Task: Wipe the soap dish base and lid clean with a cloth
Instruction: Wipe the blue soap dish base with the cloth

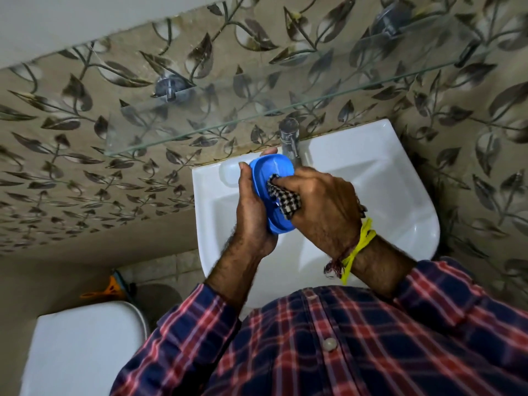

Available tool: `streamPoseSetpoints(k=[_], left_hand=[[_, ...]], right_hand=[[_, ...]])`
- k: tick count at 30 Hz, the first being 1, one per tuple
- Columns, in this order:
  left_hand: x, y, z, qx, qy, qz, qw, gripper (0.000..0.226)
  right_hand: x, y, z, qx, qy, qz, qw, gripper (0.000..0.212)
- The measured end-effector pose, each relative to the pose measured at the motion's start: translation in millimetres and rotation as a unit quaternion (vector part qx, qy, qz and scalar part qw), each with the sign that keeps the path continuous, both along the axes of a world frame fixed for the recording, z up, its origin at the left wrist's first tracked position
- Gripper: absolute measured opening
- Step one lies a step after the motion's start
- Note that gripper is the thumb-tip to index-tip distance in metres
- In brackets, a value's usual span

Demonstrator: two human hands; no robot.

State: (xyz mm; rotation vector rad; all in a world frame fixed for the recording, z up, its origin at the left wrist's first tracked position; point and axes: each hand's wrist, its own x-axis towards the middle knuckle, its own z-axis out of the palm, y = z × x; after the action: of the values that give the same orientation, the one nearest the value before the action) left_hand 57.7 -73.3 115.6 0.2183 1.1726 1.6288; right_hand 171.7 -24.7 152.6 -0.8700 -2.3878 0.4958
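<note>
Blue plastic soap dish part (273,178) held over white sink (400,195), left hand (253,212) fingers wrapped round its edge; right hand (320,207) fingers pinching checked cloth (285,197) against it, just below tap (290,141).

The left hand (253,212) covers one long side of the blue soap dish piece (271,172); whether it is base or lid cannot be told. Most of the checked cloth (285,200) is hidden inside the right hand (320,207). The tap (290,138) spout disappears behind both. The picture's lower edge cuts off the plaid shirt (328,347) and the white toilet tank (83,350).
</note>
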Motion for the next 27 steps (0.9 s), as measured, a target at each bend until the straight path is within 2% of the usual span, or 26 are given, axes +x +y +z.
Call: streamPoseSetpoints(k=[2, 4, 6, 8, 11, 14, 16, 19, 24, 27], left_hand=[[6.6, 0.2, -0.5, -0.001, 0.001, -0.005, 1.0, 0.062], [4.1, 1.4, 1.7, 0.0, -0.007, -0.008, 1.0, 0.063], [-3.1, 2.0, 3.9, 0.008, -0.008, 0.002, 1.0, 0.063], [-1.9, 1.6, 4.1, 0.005, 0.0, 0.006, 1.0, 0.062], [8.7, 2.9, 1.1, -0.007, -0.003, 0.002, 1.0, 0.061], [4.3, 2.8, 3.5, -0.003, -0.014, -0.005, 1.0, 0.061], [0.9, 1.6, 3.8, -0.001, -0.002, -0.003, 1.0, 0.061], [4.6, 4.6, 3.0, -0.005, 0.009, 0.001, 1.0, 0.06], [-2.2, 5.7, 3.4, 0.001, -0.01, -0.003, 1.0, 0.063], [-1.6, 6.1, 0.7, -0.002, 0.004, -0.003, 1.0, 0.063]], right_hand=[[-2.7, 5.0, 1.5, -0.012, 0.003, -0.028, 1.0, 0.044], [-7.5, 2.9, 4.5, -0.01, -0.014, -0.004, 1.0, 0.049], [-5.1, 0.8, 3.1, 0.008, -0.032, 0.021, 0.999, 0.045], [-1.5, 3.6, 1.5, 0.0, -0.028, -0.001, 1.0, 0.043], [-11.6, 8.9, 4.2, -0.017, -0.019, -0.046, 0.999, 0.051], [-17.5, 6.0, 5.6, 0.01, -0.036, 0.003, 0.999, 0.06], [-12.4, 9.1, 3.4, 0.021, -0.048, 0.01, 0.999, 0.057], [-12.4, 17.4, 4.1, 0.004, -0.027, -0.054, 0.998, 0.051], [-19.3, 5.4, 8.4, 0.033, -0.051, 0.018, 0.998, 0.057], [-10.9, 14.6, 5.3, 0.031, -0.091, -0.015, 0.995, 0.051]])
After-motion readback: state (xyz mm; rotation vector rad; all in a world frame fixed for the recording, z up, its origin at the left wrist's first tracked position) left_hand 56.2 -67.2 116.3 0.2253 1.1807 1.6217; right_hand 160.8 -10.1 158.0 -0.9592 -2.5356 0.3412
